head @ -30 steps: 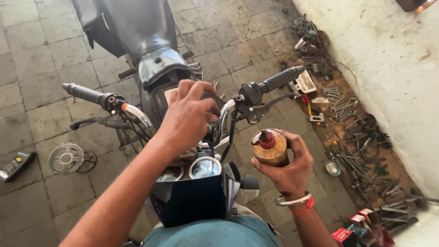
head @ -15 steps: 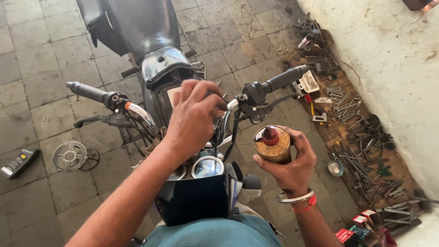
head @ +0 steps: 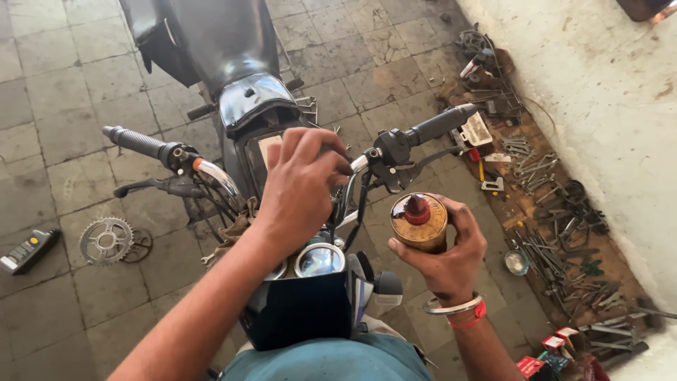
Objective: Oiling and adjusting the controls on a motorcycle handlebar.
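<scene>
Between the handlebar grips, the left hand (head: 300, 180) rested curled on the motorcycle's steering head (head: 321, 176), grip unclear; just right, the right hand (head: 448, 250) clasped an upright brass oil can (head: 419, 222), nothing visibly oiled yet.

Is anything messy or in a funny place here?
Yes. A toothed sprocket lies loose on the floor tiles left of the motorcycle, off any wheel. Spanners and other tools are strewn in a heap along the wall. The oil can in the right hand looks grimy, and those fingers are smeared dark.
</scene>
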